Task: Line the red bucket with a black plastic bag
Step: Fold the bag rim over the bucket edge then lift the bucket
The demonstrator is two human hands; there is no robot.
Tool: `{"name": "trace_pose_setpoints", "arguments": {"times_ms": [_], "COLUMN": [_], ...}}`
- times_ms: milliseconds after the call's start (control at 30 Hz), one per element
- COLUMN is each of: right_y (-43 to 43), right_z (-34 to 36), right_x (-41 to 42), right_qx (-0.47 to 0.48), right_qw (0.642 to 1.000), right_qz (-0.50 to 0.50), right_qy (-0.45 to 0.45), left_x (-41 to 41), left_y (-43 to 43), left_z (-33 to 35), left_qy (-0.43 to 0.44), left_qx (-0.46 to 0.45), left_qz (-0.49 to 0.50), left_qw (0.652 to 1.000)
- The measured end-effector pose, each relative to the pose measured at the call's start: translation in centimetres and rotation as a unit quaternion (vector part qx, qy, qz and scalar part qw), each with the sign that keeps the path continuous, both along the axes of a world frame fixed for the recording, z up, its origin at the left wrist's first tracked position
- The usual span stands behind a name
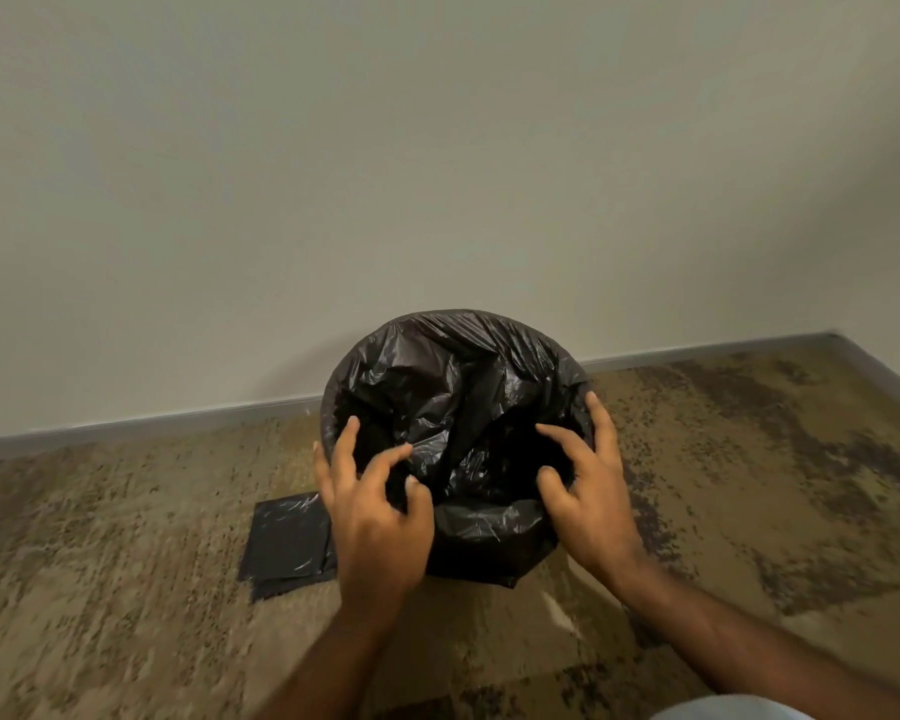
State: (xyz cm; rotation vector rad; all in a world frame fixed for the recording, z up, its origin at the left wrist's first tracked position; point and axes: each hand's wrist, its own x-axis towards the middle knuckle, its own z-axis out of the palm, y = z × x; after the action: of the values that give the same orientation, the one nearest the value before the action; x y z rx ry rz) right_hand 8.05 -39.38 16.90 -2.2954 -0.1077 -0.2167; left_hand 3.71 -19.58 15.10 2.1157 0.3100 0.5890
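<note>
A black plastic bag [453, 387] covers the bucket completely, folded over its rim and hanging down the outside; no red of the bucket shows. The bag sags crumpled into the opening. My left hand [375, 511] sits at the near left rim, fingers spread and curled just over the plastic, thumb close to the near edge. My right hand [588, 491] is at the near right rim, fingers apart, with the thumb and index dipping inside the opening and the other fingers along the outside. Neither hand clearly pinches the plastic.
The bucket stands on a mottled brown carpet [126, 589] close to a pale wall [437, 148] with a grey baseboard [697, 350]. A flat folded stack of black bags [287, 543] lies on the carpet just left of the bucket.
</note>
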Motion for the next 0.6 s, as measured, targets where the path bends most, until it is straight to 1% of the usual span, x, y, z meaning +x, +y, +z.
{"name": "trace_pose_setpoints", "arguments": {"times_ms": [67, 100, 133, 167, 200, 267, 300, 333, 400, 467, 533, 600], "right_y": [0.2, 0.2, 0.2, -0.1, -0.5, -0.9, -1.0, -1.0, -0.9, -0.8, -0.9, -1.3], "right_z": [-0.3, -0.3, -0.2, -0.2, -0.4, -0.7, -0.9, -1.0, -1.1, -1.2, -1.1, -0.7], "right_x": [-0.2, -0.3, -0.4, -0.5, -0.4, -0.4, -0.5, -0.5, -0.5, -0.5, -0.5, -0.3], "right_qx": [-0.019, -0.043, -0.074, -0.107, -0.138, -0.190, -0.218, -0.244, -0.273, -0.278, -0.278, -0.252], "right_qw": [0.999, 0.996, 0.990, 0.976, 0.956, 0.910, 0.890, 0.876, 0.865, 0.864, 0.864, 0.878], "right_qz": [-0.020, -0.022, -0.002, 0.047, 0.117, 0.250, 0.285, 0.298, 0.292, 0.284, 0.288, 0.285], "right_qy": [-0.032, -0.069, -0.122, -0.183, -0.231, -0.272, -0.281, -0.291, -0.302, -0.308, -0.305, -0.290], "left_x": [-0.2, -0.3, -0.4, -0.4, -0.4, -0.4, -0.5, -0.6, -0.5, -0.3, -0.5, -0.8], "left_y": [-0.2, 0.0, 0.2, 0.6, 1.0, 1.6, 1.9, 2.1, 2.2, 2.3, 2.3, 2.6], "left_z": [0.1, 0.0, 0.0, -0.1, -0.2, -0.6, -0.8, -0.9, -1.0, -1.1, -0.9, -0.5], "left_qy": [-0.033, -0.053, -0.078, -0.107, -0.133, -0.153, -0.155, -0.158, -0.169, -0.178, -0.166, -0.151], "left_qx": [0.023, 0.064, 0.121, 0.185, 0.244, 0.331, 0.364, 0.391, 0.422, 0.431, 0.424, 0.386], "left_qz": [0.010, 0.016, 0.006, -0.030, -0.083, -0.182, -0.205, -0.211, -0.203, -0.194, -0.201, -0.215], "left_qw": [0.999, 0.996, 0.990, 0.976, 0.957, 0.913, 0.895, 0.882, 0.867, 0.863, 0.867, 0.884]}}
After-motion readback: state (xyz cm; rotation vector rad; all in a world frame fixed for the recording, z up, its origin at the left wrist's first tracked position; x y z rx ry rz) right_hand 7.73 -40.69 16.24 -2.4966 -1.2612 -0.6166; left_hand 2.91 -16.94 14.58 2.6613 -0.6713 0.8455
